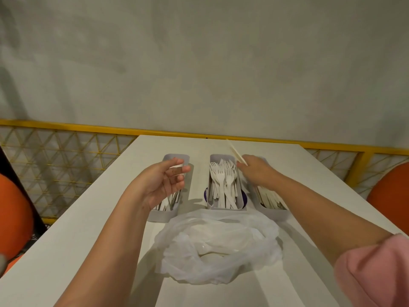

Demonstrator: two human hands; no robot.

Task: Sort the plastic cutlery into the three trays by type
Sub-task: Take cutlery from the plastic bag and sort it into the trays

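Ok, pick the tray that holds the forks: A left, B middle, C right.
B: the white forks lie with tines pointing away in the middle tray, while the right hand pinches a pale flat piece over the right tray.
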